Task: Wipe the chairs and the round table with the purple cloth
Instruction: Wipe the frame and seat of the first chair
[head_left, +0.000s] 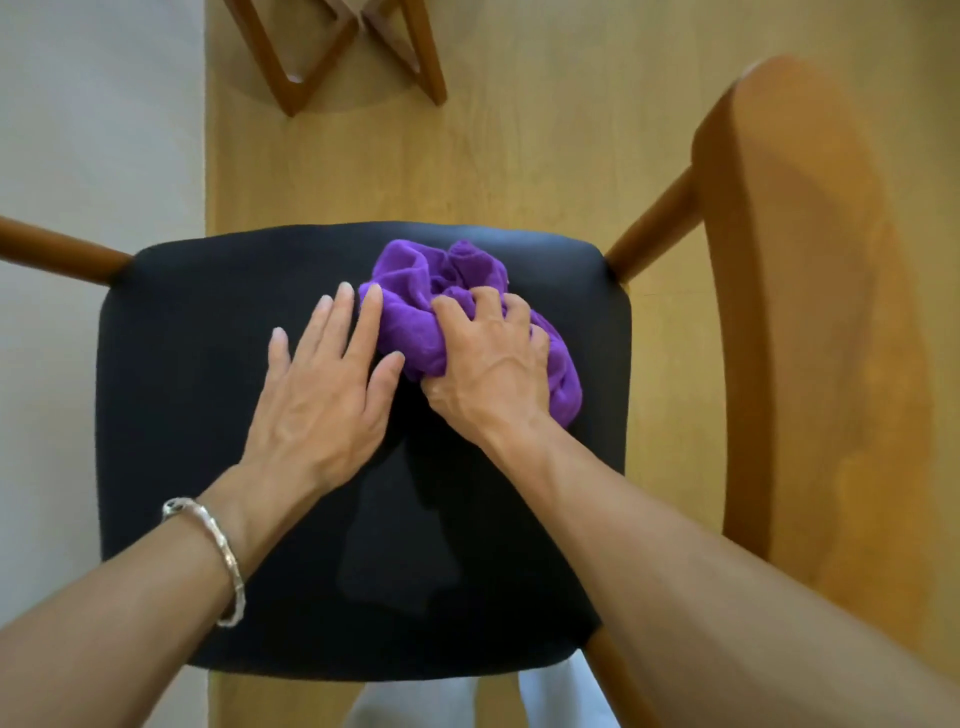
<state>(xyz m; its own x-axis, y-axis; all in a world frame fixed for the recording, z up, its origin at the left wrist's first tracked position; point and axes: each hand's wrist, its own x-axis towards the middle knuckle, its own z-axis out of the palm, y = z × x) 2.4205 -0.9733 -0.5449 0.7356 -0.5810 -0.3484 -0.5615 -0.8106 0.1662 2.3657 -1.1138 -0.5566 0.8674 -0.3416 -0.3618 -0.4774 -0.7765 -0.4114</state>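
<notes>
Head view: looking straight down on one chair's black seat (208, 364).
Purple cloth (410, 280): bunched on the seat, towards its far right part.
Right hand (493, 364): fingers curled into the cloth, gripping it against the seat.
Left hand (322, 384): flat on the seat just beside the cloth, fingers straight and spread, index tip touching the cloth's edge.
Progress: seat wiping looks under way, and no wiped patch can be told apart.
Remaining: probably the wooden backrest (810, 312) right of the seat, the other chairs and the round table; the wooden legs (311, 67) beyond the seat look untouched.
</notes>
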